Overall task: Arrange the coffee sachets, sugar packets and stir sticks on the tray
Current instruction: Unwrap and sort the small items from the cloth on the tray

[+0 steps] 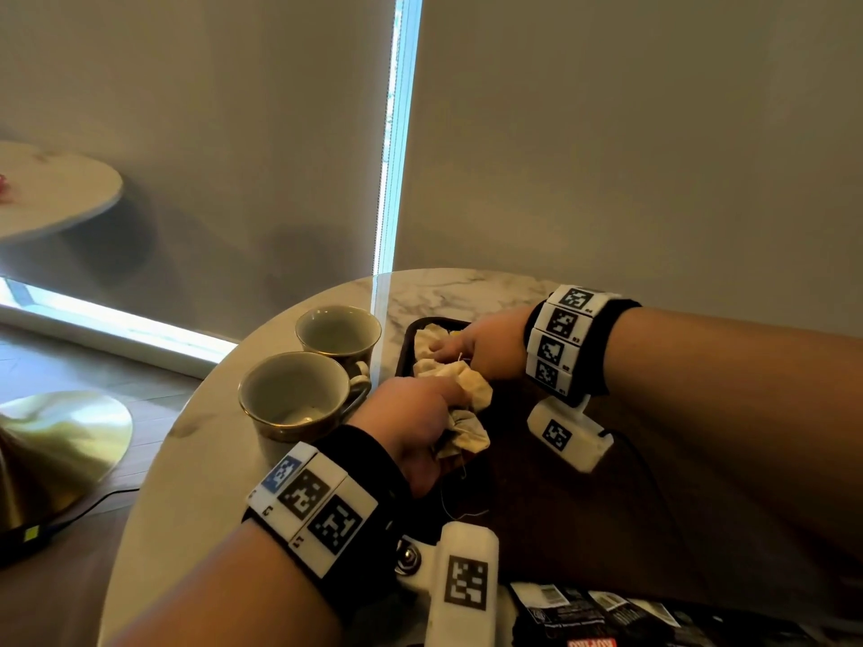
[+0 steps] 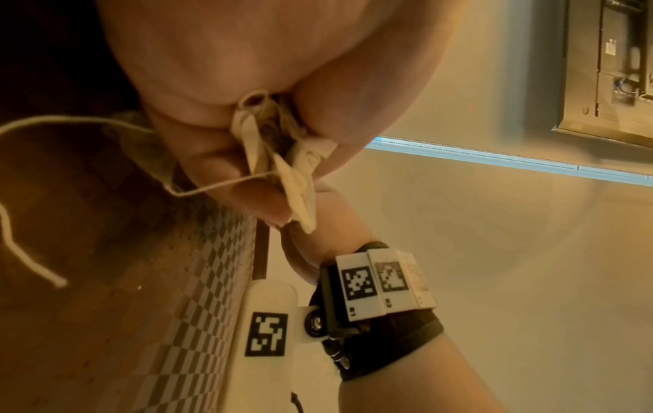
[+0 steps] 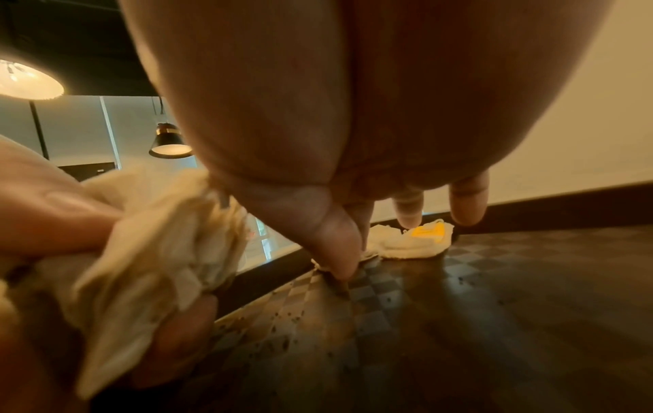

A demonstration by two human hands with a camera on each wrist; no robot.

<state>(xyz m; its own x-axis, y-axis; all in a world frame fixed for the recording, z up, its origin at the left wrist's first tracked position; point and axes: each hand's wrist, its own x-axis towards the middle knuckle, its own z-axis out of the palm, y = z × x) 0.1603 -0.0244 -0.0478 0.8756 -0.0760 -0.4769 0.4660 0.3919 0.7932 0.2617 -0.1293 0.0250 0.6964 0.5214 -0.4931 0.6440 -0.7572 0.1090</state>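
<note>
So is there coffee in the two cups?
No, both cups look empty inside in the head view, standing on the marble table beside the tray.

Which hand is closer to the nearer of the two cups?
Left. The left hand, gripping crumpled tea bags, is right beside the nearer cup at its handle; the right hand reaches into the tray, farther off.

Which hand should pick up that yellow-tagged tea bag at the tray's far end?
Right hand: its fingertips hover just above the yellow-tagged tea bag. The left hand already grips a bundle of used tea bags.
</note>
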